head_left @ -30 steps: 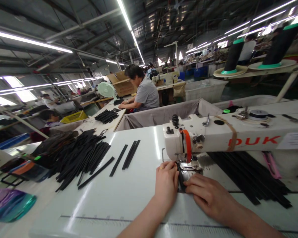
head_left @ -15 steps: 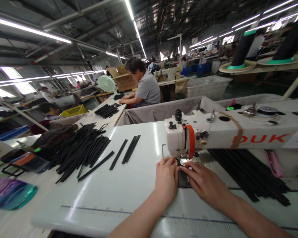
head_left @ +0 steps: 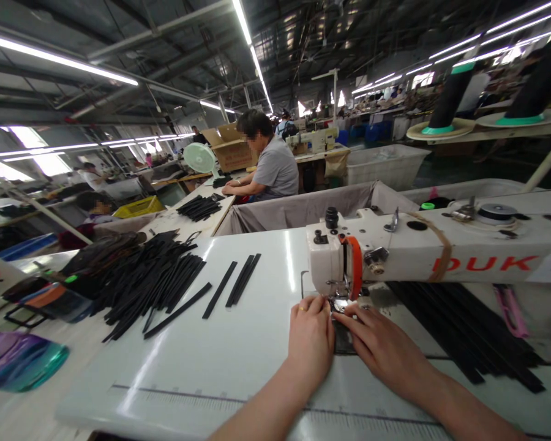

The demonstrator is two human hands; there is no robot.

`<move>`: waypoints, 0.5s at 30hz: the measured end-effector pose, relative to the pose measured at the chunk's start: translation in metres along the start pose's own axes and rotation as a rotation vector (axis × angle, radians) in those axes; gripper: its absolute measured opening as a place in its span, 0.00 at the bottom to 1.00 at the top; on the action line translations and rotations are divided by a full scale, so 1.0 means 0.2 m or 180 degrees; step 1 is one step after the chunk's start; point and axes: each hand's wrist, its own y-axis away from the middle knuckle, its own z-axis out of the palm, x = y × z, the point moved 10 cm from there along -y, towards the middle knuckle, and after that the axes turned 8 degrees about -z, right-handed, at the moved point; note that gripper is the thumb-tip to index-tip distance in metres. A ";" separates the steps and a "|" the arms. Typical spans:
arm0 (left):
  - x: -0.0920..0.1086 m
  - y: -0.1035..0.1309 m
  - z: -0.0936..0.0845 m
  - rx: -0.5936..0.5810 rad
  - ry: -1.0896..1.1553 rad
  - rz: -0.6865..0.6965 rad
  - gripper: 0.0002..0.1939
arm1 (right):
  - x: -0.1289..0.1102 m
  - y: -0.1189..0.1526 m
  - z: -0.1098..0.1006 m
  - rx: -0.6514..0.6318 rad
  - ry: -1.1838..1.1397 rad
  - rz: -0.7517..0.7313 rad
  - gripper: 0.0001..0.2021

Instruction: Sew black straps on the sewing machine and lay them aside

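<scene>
At the needle end of a white sewing machine (head_left: 333, 260), both of my hands rest close together on the bed. My left hand (head_left: 311, 334) is left of the presser foot, its fingers curled and pressed down. My right hand (head_left: 381, 337) comes in from the right, thumb and fingers drawn together beside the bright metal presser foot (head_left: 342, 304). Whatever lies under the fingertips is hidden. A dark plate (head_left: 344, 340) shows between the hands. Long black strips (head_left: 463, 327) lie under the machine arm, right of my right hand.
Several short black strips (head_left: 243, 280) lie on the pale table (head_left: 252, 349), left of my hands. Beyond them is a heap of black strips (head_left: 151, 288). A purple and teal object (head_left: 22, 361) sits far left. Thread cones (head_left: 454, 98) stand upper right. A co-worker (head_left: 275, 159) sits ahead.
The whole view has shifted slightly, so things sit a little lower and farther right. My hands stay at the presser foot with almost the same pose.
</scene>
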 end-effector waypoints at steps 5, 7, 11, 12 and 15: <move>0.01 0.00 0.01 -0.0020 -0.0166 -0.0003 0.13 | 0.00 0.00 -0.01 0.0065 -0.0062 0.0010 0.21; 0.01 0.00 0.02 -0.0049 -0.0189 -0.0018 0.12 | 0.00 0.00 0.00 0.0056 -0.0084 0.0005 0.20; 0.01 0.01 0.01 -0.0043 -0.0148 -0.0033 0.13 | -0.01 0.00 -0.01 0.0040 -0.0062 -0.0012 0.19; 0.01 0.01 0.01 -0.0030 -0.0127 -0.0026 0.13 | -0.01 0.00 -0.01 0.0048 -0.0055 -0.0018 0.19; 0.02 0.03 0.01 0.0011 -0.0097 0.0037 0.15 | -0.01 0.00 -0.02 0.0081 -0.0042 -0.0034 0.20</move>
